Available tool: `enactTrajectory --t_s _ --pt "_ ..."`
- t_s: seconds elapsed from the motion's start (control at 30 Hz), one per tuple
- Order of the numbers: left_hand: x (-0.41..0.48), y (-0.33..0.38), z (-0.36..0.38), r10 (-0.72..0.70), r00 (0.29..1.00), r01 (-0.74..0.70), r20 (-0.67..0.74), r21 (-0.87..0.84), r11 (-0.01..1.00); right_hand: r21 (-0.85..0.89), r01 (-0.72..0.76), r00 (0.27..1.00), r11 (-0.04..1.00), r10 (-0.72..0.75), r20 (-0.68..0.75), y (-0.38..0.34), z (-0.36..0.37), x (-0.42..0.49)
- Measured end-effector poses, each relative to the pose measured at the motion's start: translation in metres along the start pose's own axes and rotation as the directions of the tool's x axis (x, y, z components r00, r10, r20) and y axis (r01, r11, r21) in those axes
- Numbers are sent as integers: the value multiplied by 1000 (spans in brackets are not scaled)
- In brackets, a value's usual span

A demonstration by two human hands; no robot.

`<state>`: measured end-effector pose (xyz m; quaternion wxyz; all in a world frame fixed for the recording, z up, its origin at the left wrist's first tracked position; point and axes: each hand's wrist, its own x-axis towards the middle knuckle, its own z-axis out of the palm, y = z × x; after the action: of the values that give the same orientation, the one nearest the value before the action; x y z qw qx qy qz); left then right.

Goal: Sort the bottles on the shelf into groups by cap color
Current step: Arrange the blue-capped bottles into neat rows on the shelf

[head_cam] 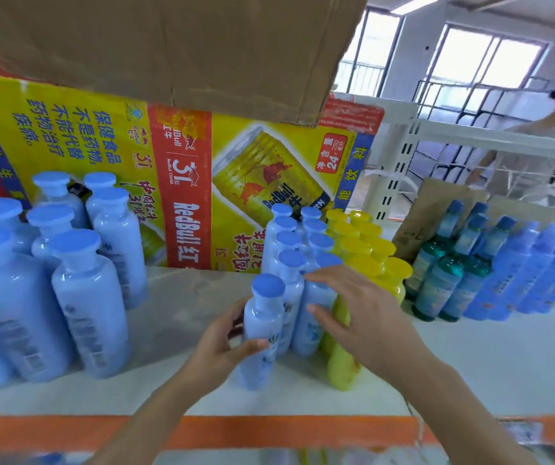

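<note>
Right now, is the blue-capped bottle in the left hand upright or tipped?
Upright. The blue-capped bottle has its cap on top and base down on the white shelf; the left hand grips its body.

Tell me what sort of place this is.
Probably a shop stockroom or a warehouse-style store. An orange-edged shelf holds rows of identical blue-capped bottles and yellow-capped bottles, and a printed Red Bull shipping carton stands behind them.

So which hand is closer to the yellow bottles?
Right. The right hand is at the blue rows, directly in front of the yellow bottles and covering part of them. The left hand grips the front blue bottle, further left.
</note>
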<state>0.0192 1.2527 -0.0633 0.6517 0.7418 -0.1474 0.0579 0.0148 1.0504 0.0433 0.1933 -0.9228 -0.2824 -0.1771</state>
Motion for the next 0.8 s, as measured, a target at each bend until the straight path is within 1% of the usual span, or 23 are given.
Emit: enactTrajectory --t_s 0.13,0.23,0.33,0.4,0.6,0.8 --pt "3 1 2 -39 999 39 8 1 999 69 -75 996 995 72 52 6 19 -27" --pt "3 2 5 -60 998 60 3 -19 998 89 -140 987 986 132 95 11 36 -45" --pt "4 5 6 -61 997 62 43 -20 998 98 -171 977 980 156 143 16 52 -58" --pt "5 5 6 -67 995 68 68 -19 997 118 -218 964 969 194 182 17 62 -62" --pt "8 5 8 -105 987 109 119 -23 994 248 -292 945 924 240 221 21 96 -63" --pt "7 6 8 -129 983 140 130 -81 987 369 -368 925 854 293 243 19 121 -58"
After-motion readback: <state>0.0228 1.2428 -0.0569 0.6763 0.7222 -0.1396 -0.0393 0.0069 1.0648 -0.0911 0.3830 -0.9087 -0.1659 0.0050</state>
